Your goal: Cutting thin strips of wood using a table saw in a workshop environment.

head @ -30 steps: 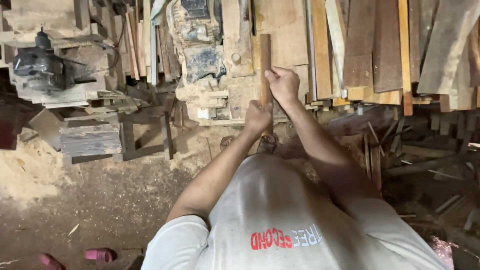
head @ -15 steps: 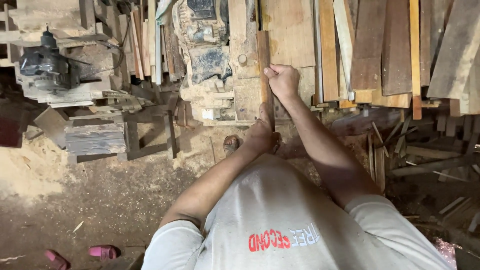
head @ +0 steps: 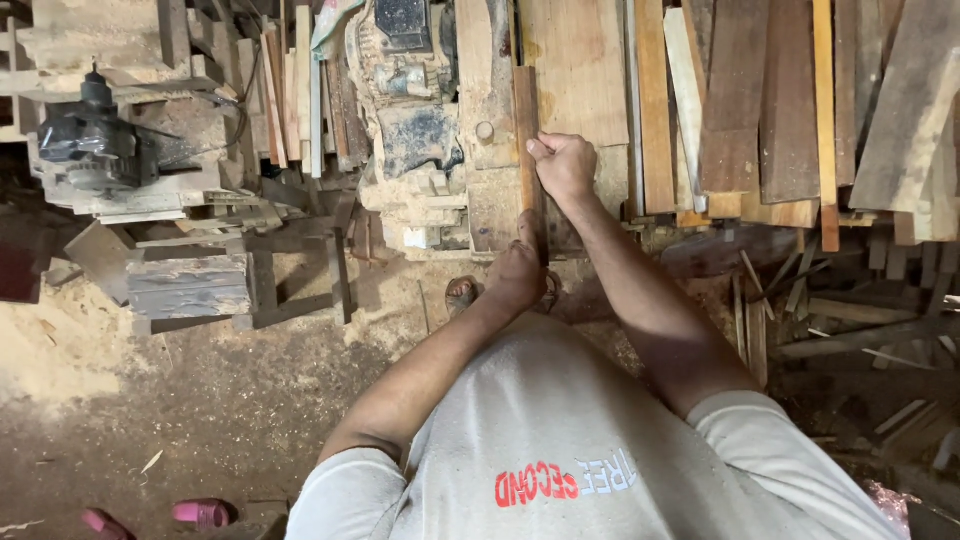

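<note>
Above the sawdust floor (head: 180, 400), two hands, left hand (head: 520, 272) and right hand (head: 566, 164), grip one wooden strip (head: 526, 120).

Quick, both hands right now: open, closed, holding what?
Left hand: closed on the lower part of the narrow wooden strip.
Right hand: closed on the same strip, higher up.

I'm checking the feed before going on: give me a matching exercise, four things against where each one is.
Things:
1. right hand
2. left hand
3. dusty machine
4. pink sandals

Places:
A. bottom left, on the dirt floor
B. gripping the lower part of the wooden strip
C. upper left, on a wooden stand
D. gripping the strip higher up

Pairs: 1-D, 2-B, 3-C, 4-A
</note>
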